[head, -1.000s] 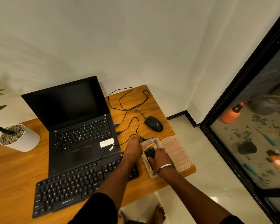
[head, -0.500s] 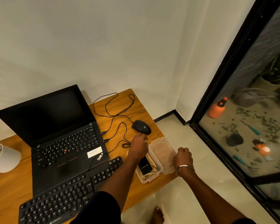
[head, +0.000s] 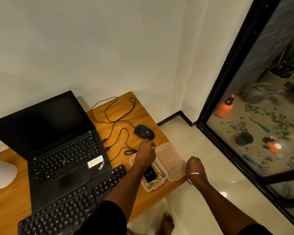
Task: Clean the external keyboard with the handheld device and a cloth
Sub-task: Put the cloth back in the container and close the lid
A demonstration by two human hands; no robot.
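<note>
The black external keyboard (head: 71,202) lies at the near edge of the wooden tabletop (head: 5,206), right in front of the open black laptop (head: 61,150) and touching its front edge. The left arm reaches over the keyboard's right end and hides some keys. The left hand (head: 145,154) rests on the far end of a clear plastic box (head: 157,183); its grip is curled, but whether it holds the rim cannot be told. Inside the box sits a small black handheld device (head: 149,174) on a tan cloth (head: 155,181). Just right of the box lies its clear lid (head: 172,160), sticking out past the tabletop's edge. The right hand (head: 194,166) has a curled grip on the lid's right edge. A black mouse (head: 144,131) sits just behind the left hand, and its thin cable (head: 115,119) loops across the wood to the laptop. A white plant pot (head: 2,173) stands far left.
</note>
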